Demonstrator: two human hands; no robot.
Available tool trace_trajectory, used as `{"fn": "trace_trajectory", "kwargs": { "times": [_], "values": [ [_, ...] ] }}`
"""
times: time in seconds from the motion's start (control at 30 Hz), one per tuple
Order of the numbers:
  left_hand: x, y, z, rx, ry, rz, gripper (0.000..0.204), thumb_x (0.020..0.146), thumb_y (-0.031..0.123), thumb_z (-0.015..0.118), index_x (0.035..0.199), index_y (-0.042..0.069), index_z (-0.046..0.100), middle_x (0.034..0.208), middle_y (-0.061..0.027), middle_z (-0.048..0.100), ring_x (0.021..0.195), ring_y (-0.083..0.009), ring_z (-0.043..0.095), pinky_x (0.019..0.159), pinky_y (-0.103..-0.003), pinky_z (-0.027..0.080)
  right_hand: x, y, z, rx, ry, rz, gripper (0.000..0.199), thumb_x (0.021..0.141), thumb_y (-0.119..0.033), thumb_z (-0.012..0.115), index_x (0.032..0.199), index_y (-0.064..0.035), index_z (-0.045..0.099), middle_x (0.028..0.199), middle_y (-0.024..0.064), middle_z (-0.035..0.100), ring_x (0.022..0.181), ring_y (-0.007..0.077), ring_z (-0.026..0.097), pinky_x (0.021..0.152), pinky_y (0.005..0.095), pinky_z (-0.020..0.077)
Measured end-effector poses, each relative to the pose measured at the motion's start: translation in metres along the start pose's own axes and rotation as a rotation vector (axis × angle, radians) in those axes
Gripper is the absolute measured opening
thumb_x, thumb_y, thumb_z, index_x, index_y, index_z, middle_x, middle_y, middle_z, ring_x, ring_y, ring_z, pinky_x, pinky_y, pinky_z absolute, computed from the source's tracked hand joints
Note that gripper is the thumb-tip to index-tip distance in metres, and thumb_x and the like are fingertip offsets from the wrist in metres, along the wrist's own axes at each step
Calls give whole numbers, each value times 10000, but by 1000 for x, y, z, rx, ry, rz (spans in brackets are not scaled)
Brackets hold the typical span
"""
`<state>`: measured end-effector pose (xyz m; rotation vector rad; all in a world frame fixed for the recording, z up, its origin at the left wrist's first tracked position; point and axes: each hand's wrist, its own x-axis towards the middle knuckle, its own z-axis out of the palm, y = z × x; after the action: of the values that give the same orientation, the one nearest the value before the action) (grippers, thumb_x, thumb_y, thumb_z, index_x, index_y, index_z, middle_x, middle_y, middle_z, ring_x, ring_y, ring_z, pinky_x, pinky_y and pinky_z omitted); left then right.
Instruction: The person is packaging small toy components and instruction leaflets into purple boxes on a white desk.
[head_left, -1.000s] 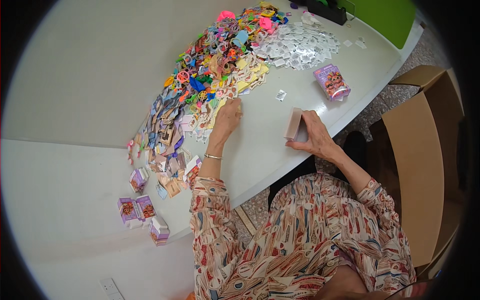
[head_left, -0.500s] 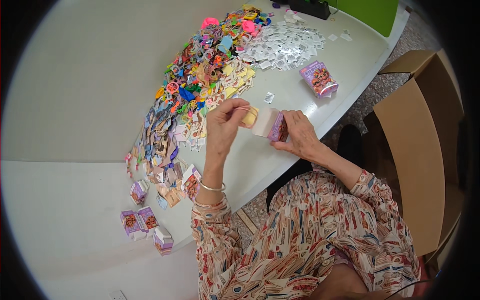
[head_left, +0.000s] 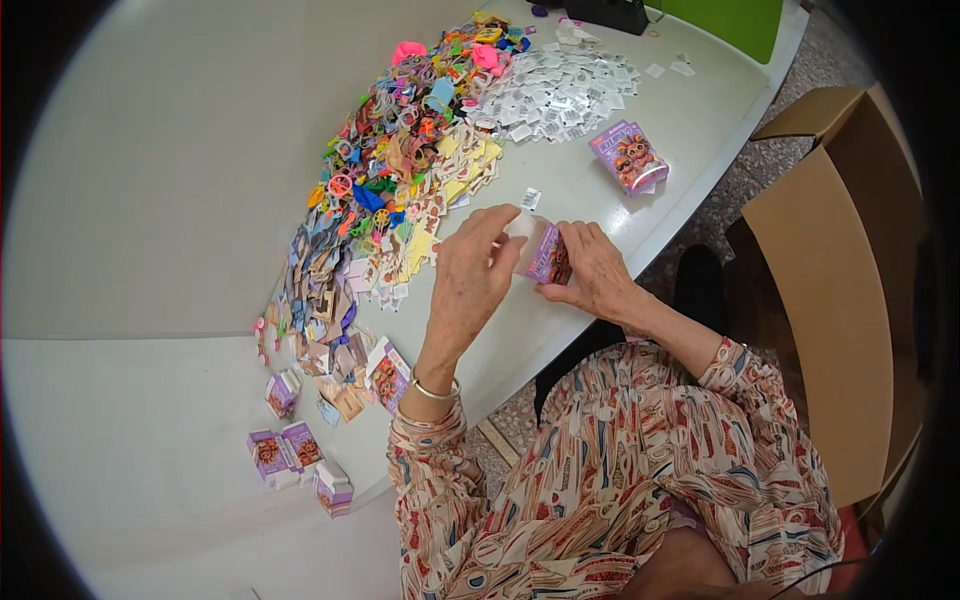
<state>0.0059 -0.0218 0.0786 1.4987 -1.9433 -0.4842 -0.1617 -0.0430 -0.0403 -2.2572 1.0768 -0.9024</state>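
Observation:
A small purple printed carton (head_left: 550, 256) lies tilted in my right hand (head_left: 598, 268), whose fingers and thumb wrap its right end. Its white flap (head_left: 533, 232) stands out from the open left end. My left hand (head_left: 473, 268), a silver bangle on the wrist, is at that flap with thumb and forefinger apart. No yellow card shows in its fingers now; whether it is inside the carton is hidden. Just beyond the carton, a small white printed packet (head_left: 531, 199) rests on the table (head_left: 500, 350).
Colourful small toys (head_left: 400, 140), yellow cards (head_left: 470, 165) and white packets (head_left: 560, 95) form heaps along the wall. Purple cartons (head_left: 630, 158) lie far right; several other cartons (head_left: 302, 445) stand at left. A large cardboard box (head_left: 820, 330) is at my right.
My left hand has moved right to the carton's open end, and the yellow card it pinched is out of sight. My right hand still holds the carton. The view has shifted slightly.

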Motion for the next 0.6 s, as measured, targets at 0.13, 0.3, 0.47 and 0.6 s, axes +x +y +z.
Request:
{"fn": "trace_trajectory", "kwargs": {
  "times": [0.13, 0.3, 0.47, 0.6],
  "values": [
    [24, -26, 5, -129, 105, -237, 198, 851, 109, 673, 998, -24, 674, 869, -97, 677, 720, -131, 642, 615, -262, 534, -6, 4, -6, 46, 34, 43, 794, 653, -358, 809, 1203, 58, 414, 1022, 206, 512, 958, 367, 509, 843, 423, 445],
    [32, -121, 63, 108, 132, -87, 243, 806, 198, 716, 946, 5, 669, 919, -116, 655, 747, -199, 630, 635, -319, 508, -16, 4, -8, 92, 137, 6, 794, 643, -303, 822, 1214, 61, 408, 1050, 220, 505, 977, 368, 518, 843, 420, 454],
    [39, -122, 100, 379, 236, 59, 219, 758, 186, 719, 858, 12, 631, 966, -140, 617, 759, -266, 591, 652, -381, 474, -23, 16, -10, 65, 114, 19, 810, 637, -304, 829, 1223, 60, 403, 1048, 214, 498, 969, 363, 511, 850, 415, 449],
    [51, -126, 103, 206, 168, -40, 146, 757, 139, 681, 793, 16, 612, 842, -128, 616, 745, -292, 565, 673, -401, 454, -21, 17, -11, 53, 140, 21, 809, 639, -321, 827, 1219, 57, 408, 1057, 211, 501, 974, 363, 507, 856, 415, 447]
  ]
}}
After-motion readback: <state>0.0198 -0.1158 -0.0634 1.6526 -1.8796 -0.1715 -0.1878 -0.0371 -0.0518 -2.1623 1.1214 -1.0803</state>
